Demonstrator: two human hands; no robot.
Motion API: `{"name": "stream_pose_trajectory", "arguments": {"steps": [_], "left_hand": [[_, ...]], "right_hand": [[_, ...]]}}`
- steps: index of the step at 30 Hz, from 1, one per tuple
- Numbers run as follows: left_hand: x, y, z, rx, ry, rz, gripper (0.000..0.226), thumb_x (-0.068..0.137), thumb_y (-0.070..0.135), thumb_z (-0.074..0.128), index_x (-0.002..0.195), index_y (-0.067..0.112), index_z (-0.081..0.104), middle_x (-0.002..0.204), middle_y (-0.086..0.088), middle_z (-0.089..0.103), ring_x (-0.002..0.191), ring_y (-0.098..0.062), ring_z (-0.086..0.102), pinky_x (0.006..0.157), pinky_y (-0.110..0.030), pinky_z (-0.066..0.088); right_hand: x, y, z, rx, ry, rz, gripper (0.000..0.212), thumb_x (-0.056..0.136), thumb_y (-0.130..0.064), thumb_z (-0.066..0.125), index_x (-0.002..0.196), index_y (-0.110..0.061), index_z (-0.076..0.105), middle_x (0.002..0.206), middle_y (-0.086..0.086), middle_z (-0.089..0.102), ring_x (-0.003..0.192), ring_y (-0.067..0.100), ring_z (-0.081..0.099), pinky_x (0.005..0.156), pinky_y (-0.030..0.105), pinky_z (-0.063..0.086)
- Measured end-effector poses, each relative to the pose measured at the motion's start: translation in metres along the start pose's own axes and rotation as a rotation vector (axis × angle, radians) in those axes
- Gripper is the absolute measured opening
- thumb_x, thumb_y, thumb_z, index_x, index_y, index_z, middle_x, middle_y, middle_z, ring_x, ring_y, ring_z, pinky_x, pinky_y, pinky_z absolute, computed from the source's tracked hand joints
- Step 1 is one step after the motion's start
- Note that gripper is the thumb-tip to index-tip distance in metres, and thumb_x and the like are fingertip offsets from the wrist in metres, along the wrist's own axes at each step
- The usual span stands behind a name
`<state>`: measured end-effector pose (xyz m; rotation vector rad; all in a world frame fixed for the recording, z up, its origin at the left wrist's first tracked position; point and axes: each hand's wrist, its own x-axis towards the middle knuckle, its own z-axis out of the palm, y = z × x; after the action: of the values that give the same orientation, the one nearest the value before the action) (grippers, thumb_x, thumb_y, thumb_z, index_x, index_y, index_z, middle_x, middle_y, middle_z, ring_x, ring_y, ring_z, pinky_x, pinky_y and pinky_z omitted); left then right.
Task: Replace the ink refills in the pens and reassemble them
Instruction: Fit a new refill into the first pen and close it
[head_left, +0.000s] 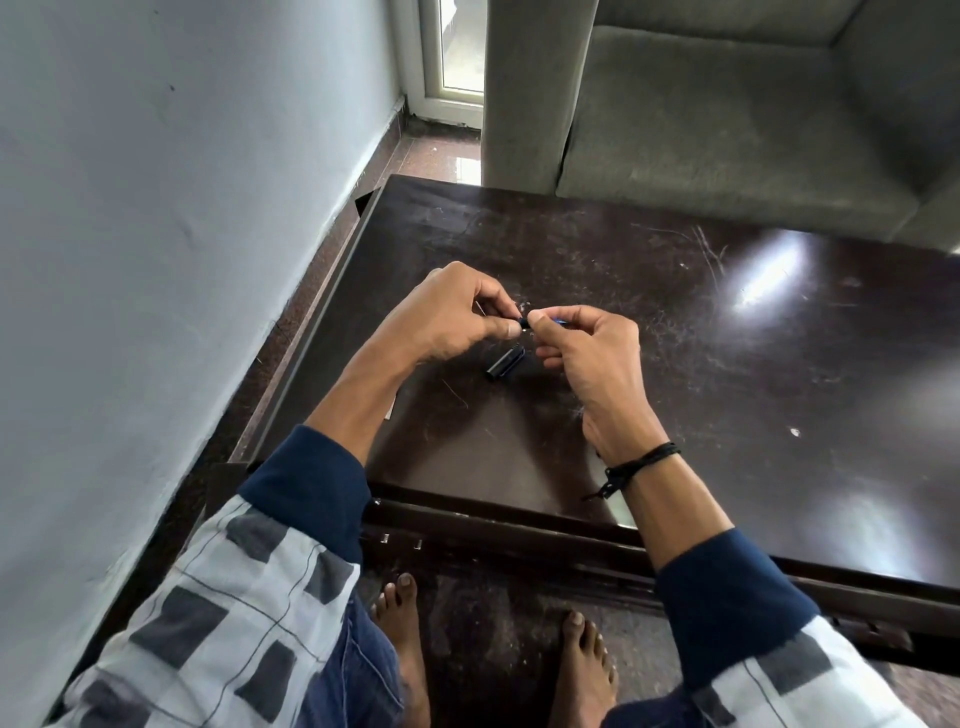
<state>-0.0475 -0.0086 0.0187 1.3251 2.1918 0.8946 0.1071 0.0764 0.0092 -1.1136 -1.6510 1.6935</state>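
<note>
Dark table (753, 395) spreads right of hands (447, 319) (592, 353) pinching pen parts (524, 322).

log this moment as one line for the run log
task: pen refill swap | left hand: pinches dark pen part | right hand: pinches blue part | black barrel section: lies on table between hands

A home sitting room: a grey upholstered sofa (727, 130) at 1 o'clock behind a low, scratched dark wooden bench (727, 338), a painted wall (156, 208) at 9 o'clock, a glazed door (457, 52) at 12 o'clock, a polished stone floor (436, 156), and bare feet (400, 623) at 6 o'clock.
</note>
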Motion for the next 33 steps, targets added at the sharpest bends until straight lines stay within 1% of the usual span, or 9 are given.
{"name": "stream_pose_trajectory", "arguments": {"steps": [3,7,11,16,21,25,27,31,33], "left_hand": [[-0.0007,0.0014,0.0009,0.014,-0.012,0.007,0.014,0.083,0.026,0.083,0.096,0.024,0.08,0.086,0.01,0.075,0.077,-0.003,0.068,0.069,-0.013,0.047],[-0.0006,0.0021,0.0017,0.023,-0.006,0.018,0.014,0.082,0.026,0.083,0.096,0.024,0.081,0.084,0.011,0.074,0.074,0.001,0.066,0.068,-0.011,0.044],[0.0005,0.002,0.0024,0.022,0.002,0.029,0.013,0.081,0.026,0.084,0.094,0.025,0.081,0.081,0.012,0.074,0.073,0.002,0.066,0.069,-0.014,0.046],[0.0001,0.0015,0.0012,0.021,0.018,0.038,0.014,0.081,0.027,0.084,0.095,0.027,0.081,0.084,0.011,0.075,0.075,0.003,0.067,0.071,-0.013,0.047],[-0.0006,0.0014,0.0013,0.023,0.021,0.025,0.015,0.08,0.028,0.085,0.094,0.028,0.081,0.083,0.012,0.075,0.074,0.001,0.067,0.069,-0.014,0.045],[-0.0002,0.0022,0.0015,0.035,0.02,0.022,0.014,0.081,0.03,0.084,0.094,0.029,0.081,0.083,0.012,0.074,0.074,-0.002,0.066,0.068,-0.015,0.045],[-0.0001,0.0021,0.0012,0.035,0.016,0.014,0.013,0.081,0.031,0.084,0.094,0.029,0.081,0.085,0.011,0.075,0.075,-0.004,0.067,0.068,-0.017,0.045],[0.0002,0.002,0.0025,0.025,0.02,-0.007,0.014,0.081,0.031,0.084,0.095,0.028,0.081,0.086,0.01,0.075,0.076,-0.004,0.067,0.067,-0.015,0.044],[0.0002,0.0019,0.0029,0.02,0.018,-0.013,0.015,0.081,0.031,0.084,0.095,0.027,0.081,0.086,0.009,0.075,0.076,-0.004,0.067,0.067,-0.014,0.044]], "right_hand": [[0.0007,0.0,-0.0014,-0.018,0.01,0.001,0.01,0.09,-0.017,0.079,0.082,-0.013,0.075,0.063,-0.003,0.07,0.06,0.007,0.062,0.058,0.021,0.052],[0.0006,-0.0005,-0.0013,-0.039,0.015,0.008,0.015,0.09,-0.019,0.079,0.077,-0.014,0.075,0.059,-0.004,0.068,0.058,0.007,0.061,0.057,0.021,0.051],[0.0,-0.0011,-0.0017,-0.047,0.038,0.015,0.021,0.09,-0.024,0.079,0.073,-0.015,0.074,0.058,-0.002,0.067,0.057,0.009,0.059,0.056,0.023,0.05],[-0.0003,-0.0004,-0.0013,-0.038,0.043,0.005,0.024,0.091,-0.03,0.079,0.074,-0.014,0.075,0.061,-0.001,0.069,0.057,0.008,0.061,0.056,0.021,0.05],[-0.0028,-0.001,-0.0004,-0.015,0.021,-0.026,0.011,0.092,-0.018,0.077,0.082,-0.014,0.076,0.07,0.002,0.074,0.063,0.008,0.065,0.062,0.021,0.055],[-0.0035,-0.0009,-0.0009,-0.042,0.017,-0.051,0.006,0.091,-0.01,0.077,0.086,-0.013,0.076,0.074,0.002,0.073,0.065,0.007,0.065,0.067,0.024,0.058],[-0.0036,-0.0009,-0.0008,-0.054,0.014,-0.055,0.007,0.09,-0.007,0.076,0.089,-0.014,0.076,0.078,0.001,0.074,0.069,0.006,0.066,0.071,0.025,0.058],[-0.0026,-0.0013,-0.0008,-0.08,0.014,-0.07,0.014,0.088,-0.002,0.076,0.091,-0.016,0.076,0.08,-0.003,0.073,0.067,-0.002,0.065,0.064,0.015,0.052],[-0.0025,-0.0014,-0.0008,-0.079,0.014,-0.068,0.014,0.089,-0.001,0.075,0.092,-0.015,0.076,0.08,-0.003,0.073,0.065,-0.005,0.064,0.064,0.013,0.051]]}}
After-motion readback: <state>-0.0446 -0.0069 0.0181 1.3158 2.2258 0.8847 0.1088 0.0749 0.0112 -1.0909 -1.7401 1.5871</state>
